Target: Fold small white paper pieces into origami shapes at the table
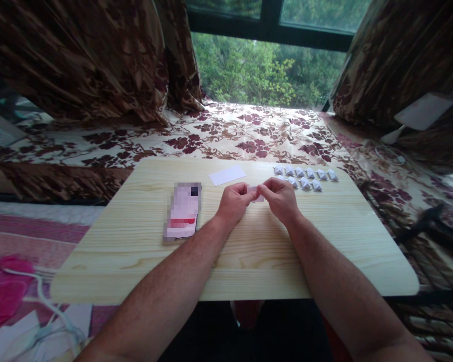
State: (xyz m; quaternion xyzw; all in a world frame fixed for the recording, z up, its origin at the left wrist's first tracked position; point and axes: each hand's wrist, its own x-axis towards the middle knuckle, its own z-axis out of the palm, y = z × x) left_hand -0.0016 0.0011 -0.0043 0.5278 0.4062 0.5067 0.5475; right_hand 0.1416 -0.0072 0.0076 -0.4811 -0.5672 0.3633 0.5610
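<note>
Between my two hands, a small folded piece of white paper point(253, 190) is held just above the middle of the wooden table point(136, 271). My left hand point(234, 203) pinches its left side, fingers closed. On its right side, my right hand point(279, 198) grips the paper between thumb and fingertips. Two rows of small folded paper pieces point(311, 173) lie just beyond my right hand, partly hidden by it. A flat strip of white paper point(227, 175) rests on the table past my left hand.
A phone point(183, 210), partly blurred out, lies on the table left of my left forearm. Behind the table runs a ledge with flowered cloth point(249, 130) below a window. A white cable point(41, 291) and a pink cloth point(11, 286) are at lower left.
</note>
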